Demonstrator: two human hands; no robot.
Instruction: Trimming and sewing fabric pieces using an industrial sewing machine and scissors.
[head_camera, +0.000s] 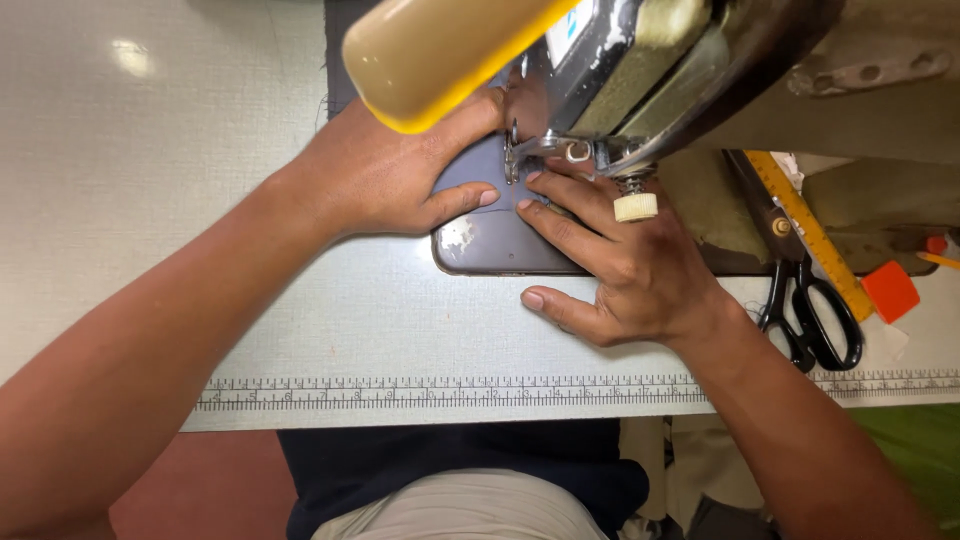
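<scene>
A small grey-blue fabric piece (470, 172) lies on the sewing machine's metal bed plate (490, 250), under the presser foot (515, 160). My left hand (385, 170) rests flat on the fabric from the left, fingers spread and pressing it down. Coming in from the lower right, my right hand (620, 265) has its fingertips on the fabric just beside the presser foot and its thumb on the table. Neither hand grips anything. The machine head (640, 70) and a yellow-cream cylindrical part (440, 55) hang over the work and hide the needle.
Black-handled scissors (810, 310) lie to the right beside a yellow ruler (810, 230) and an orange chalk piece (890, 290). A printed measuring scale (450, 392) runs along the table's front edge. Dark cloth (440, 465) hangs below the edge over my lap.
</scene>
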